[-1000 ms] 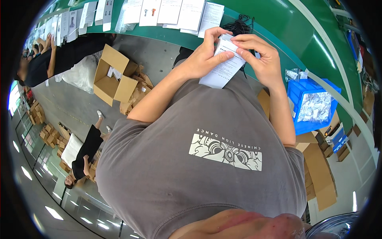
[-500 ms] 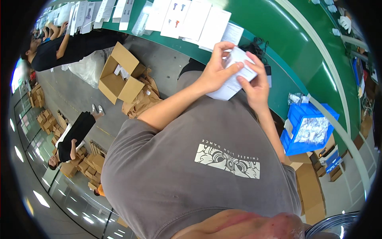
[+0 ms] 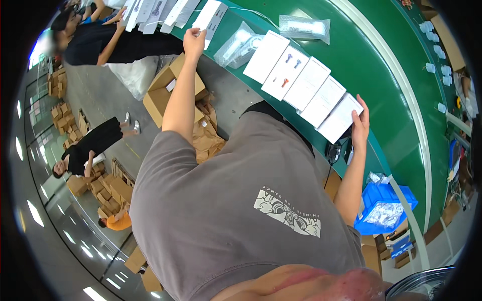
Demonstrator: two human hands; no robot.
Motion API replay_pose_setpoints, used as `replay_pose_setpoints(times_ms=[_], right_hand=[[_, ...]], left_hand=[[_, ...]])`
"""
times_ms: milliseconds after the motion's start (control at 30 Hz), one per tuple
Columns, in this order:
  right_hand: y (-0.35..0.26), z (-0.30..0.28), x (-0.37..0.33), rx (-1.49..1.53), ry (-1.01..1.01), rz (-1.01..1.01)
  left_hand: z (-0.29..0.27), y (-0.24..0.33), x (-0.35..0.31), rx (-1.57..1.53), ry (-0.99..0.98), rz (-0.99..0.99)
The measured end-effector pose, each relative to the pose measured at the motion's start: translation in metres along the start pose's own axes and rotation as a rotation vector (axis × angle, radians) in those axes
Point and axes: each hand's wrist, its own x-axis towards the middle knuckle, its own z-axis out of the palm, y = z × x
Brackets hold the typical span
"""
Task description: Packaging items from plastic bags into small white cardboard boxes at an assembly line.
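Note:
At the upper left, my left hand is closed, thumb and fingers on the near end of a slim white box with small printed pictures. My right hand holds the right edge of a white leaflet, thumb on top; the fingers beneath are partly hidden. This leaflet ends an overlapping row of white printed leaflets; one leaflet shows small tool pictures. Between the hands lie clear bubble-wrap pouches with pale items inside.
Another bubble-wrap pouch lies farther back on the green table. A blue bin stands at the right, near a black cable. An open carton sits on the floor; a co-worker stands at far left.
My hands have parted from the white item they held together. The left reached far left to the slim box; the right is at the leaflet row's right end. The view has shifted.

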Motion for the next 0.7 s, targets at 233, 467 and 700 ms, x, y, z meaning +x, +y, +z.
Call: replay_pose_setpoints(times_ms=[233,467,700], right_hand=[[-0.023,0.029,0.001,-0.438,0.222,-0.088],[-0.124,0.067,0.085,-0.751,0.132,-0.243],[-0.025,0.150,0.290,-1.453,-0.507,-0.666]], left_hand=[[0.058,-0.052,0.097,0.755,-0.038,0.262],[-0.017,0.081,0.054,-0.059,-0.481,-0.258],[-0.129,0.168,-0.106,-0.178,-1.120,-0.414]])
